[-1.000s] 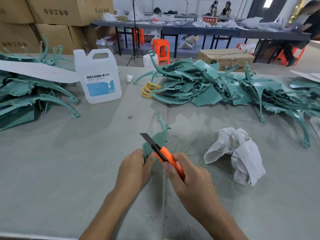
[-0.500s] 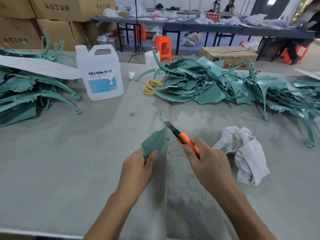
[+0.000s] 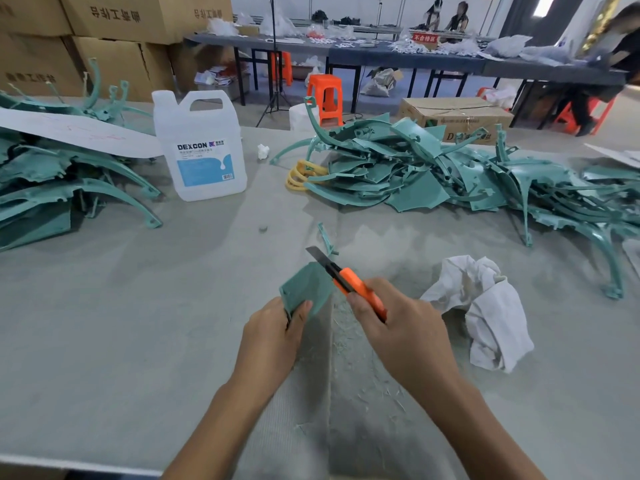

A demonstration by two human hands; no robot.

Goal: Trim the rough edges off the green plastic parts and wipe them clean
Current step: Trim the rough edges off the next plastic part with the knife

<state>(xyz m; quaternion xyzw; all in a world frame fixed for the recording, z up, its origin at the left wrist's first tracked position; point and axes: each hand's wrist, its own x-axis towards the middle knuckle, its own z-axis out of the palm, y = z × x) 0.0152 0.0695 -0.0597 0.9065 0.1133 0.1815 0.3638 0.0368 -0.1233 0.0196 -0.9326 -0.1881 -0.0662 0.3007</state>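
**Trimming one green part at mid-table, knife out**

We are working at a wide grey felt-covered table [image 3: 104,323] in a workshop hall. Stacked cardboard boxes [image 3: 114,15] with printed Chinese characters are standing back left. A row of dark tables [image 3: 398,58] is running across the back, with an orange stool [image 3: 323,95] in front of it.

The right pile of green parts [image 3: 433,174] is sprawling across the far right of the table. The left pile [image 3: 52,181] is sitting under a white sheet [image 3: 76,133].

A white jug [image 3: 201,150] is standing between the piles, its label reading "DEXCON" over a blue panel; the smaller print is too fine to read. A red sign [image 3: 425,38] on the back tables is carrying white Chinese characters.

A crumpled white cloth [image 3: 485,313] is lying just right of our hands.

Our left hand [image 3: 273,337] is pinching the green part [image 3: 306,285] at its lower edge, thumb on the face, holding it upright at table centre. Our right hand [image 3: 405,327] is clenching the orange knife [image 3: 349,282], blade extended at the part's upper right edge; we cannot tell whether it is touching.

Pale shavings [image 3: 349,341] are littering the felt between our hands.
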